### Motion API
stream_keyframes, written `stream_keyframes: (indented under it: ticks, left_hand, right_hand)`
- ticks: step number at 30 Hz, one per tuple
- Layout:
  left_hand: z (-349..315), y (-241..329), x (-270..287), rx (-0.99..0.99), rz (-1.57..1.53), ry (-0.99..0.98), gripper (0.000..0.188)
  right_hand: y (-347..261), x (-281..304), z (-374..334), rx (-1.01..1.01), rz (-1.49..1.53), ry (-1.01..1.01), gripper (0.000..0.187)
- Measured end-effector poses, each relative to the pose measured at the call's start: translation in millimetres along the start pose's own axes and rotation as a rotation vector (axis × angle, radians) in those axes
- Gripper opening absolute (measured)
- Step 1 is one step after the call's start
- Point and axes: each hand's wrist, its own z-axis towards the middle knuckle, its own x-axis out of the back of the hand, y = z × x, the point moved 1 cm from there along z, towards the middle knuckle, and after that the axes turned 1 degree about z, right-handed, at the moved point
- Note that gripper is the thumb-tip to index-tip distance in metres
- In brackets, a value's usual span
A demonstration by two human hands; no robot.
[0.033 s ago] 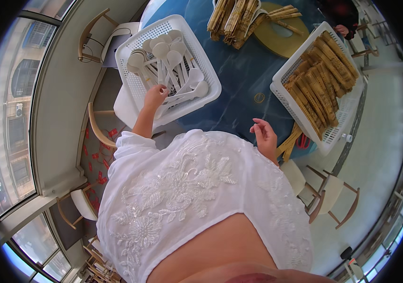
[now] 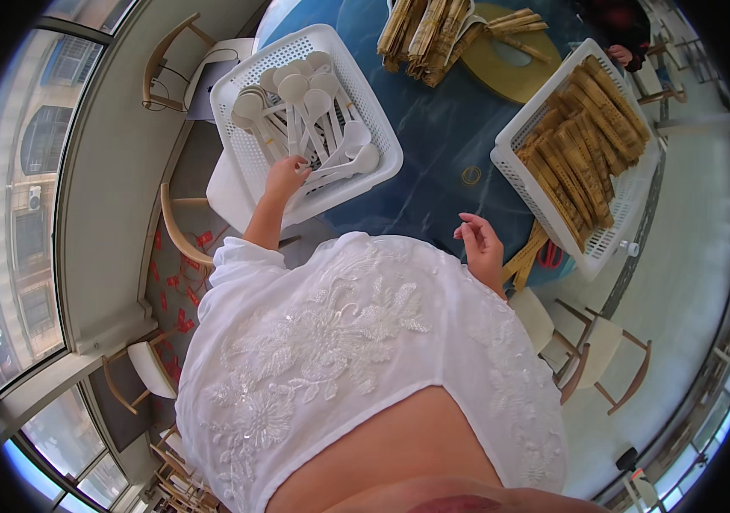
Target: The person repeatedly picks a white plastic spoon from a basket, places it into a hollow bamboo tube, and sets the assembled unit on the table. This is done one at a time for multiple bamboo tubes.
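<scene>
A white perforated plastic basket (image 2: pixel 386 162) on the left holds several white long-handled spoons (image 2: pixel 294 89), most with their round bowls toward the far side. My left hand (image 2: pixel 283 178) reaches over its near rim, fingers pinched together at the handle end of a spoon (image 2: pixel 365 159) lying along the near side; the fingertips partly hide the grip. Over the table's near edge, my right hand (image 2: pixel 483 250) is empty, its fingers loosely bent and apart. Beyond it lies a thin yellowish rubber band (image 2: pixel 470 175) on the dark blue tabletop (image 2: pixel 442 145).
At the right stands another white basket (image 2: pixel 509 154) with bundles of slim brown patterned packets (image 2: pixel 572 162). More bundles (image 2: pixel 420 38) lie at the far side by a round yellowish disc (image 2: pixel 502 64). Red-handled scissors (image 2: pixel 550 255) sit at the right edge. Chairs (image 2: pixel 181 231) flank the table.
My left hand has shifted slightly to the right among the spoon handles. My right hand stays almost where it was.
</scene>
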Motion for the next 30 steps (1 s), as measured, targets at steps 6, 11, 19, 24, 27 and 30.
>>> stream_keyframes:
  ticks: [6,11,19,24,27,30]
  left_hand:
    - [-13,-7,-25,-0.086,0.248,-0.031,0.026]
    - [-6,-1,-14,-0.076,0.331,-0.055,0.018]
    - [-13,-1,-13,-0.272,0.277,0.156,0.015]
    - [-17,10,17,-0.391,0.147,0.337,0.013]
    - [-26,30,41,-0.36,0.093,0.36,0.014]
    - [-27,42,50,-0.295,-0.199,0.284,0.015]
  right_hand:
    - [0,-1,-15,0.017,-0.003,0.011,0.017]
    - [1,-2,-26,0.033,-0.005,0.04,0.016]
    - [-1,-4,-34,0.039,0.01,0.062,0.016]
    - [-5,-4,-36,0.041,-0.006,0.077,0.016]
    - [-5,-5,-35,0.039,0.006,0.069,0.016]
    - [3,-3,-34,0.052,0.011,0.068,0.016]
